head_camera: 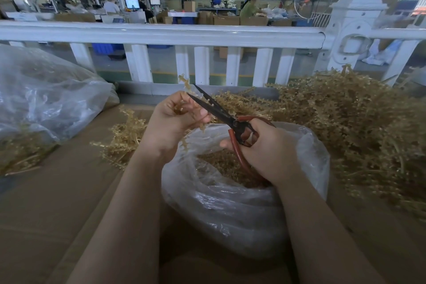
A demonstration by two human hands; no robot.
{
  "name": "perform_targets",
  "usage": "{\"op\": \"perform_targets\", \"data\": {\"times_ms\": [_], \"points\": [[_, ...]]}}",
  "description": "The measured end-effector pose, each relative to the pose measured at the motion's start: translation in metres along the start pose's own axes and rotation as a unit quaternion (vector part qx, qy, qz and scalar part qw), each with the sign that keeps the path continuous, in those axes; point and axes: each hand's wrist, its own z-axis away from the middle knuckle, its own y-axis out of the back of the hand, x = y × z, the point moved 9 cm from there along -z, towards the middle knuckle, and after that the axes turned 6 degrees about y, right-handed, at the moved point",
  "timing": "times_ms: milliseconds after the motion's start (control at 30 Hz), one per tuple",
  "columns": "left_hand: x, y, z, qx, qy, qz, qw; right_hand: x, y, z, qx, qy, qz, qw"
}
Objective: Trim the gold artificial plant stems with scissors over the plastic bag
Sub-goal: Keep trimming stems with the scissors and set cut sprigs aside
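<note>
My left hand (169, 123) grips a gold artificial plant stem (184, 82) whose tip sticks up above my fingers and whose lower end hangs below them. My right hand (265, 150) holds black scissors (215, 107) by their red handles, fingers through the loops. The blades point up-left, slightly parted, and cross the stem right by my left thumb. Both hands hover over an open clear plastic bag (230, 203) with gold trimmings at its bottom.
A big heap of gold stems (350, 122) lies on the right, a smaller pile (124, 138) left of my hands. Another clear bag (46, 97) with stems sits far left. All rest on brown cardboard (57, 203). A white railing (161, 34) runs behind.
</note>
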Motion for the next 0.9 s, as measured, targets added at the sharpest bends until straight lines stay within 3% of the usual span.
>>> {"op": "perform_targets", "data": {"times_ms": [900], "points": [[-0.005,-0.007,0.000,-0.030,0.007,-0.022,0.999,0.009,-0.013,0.001,-0.072,-0.048,-0.071,0.994]]}}
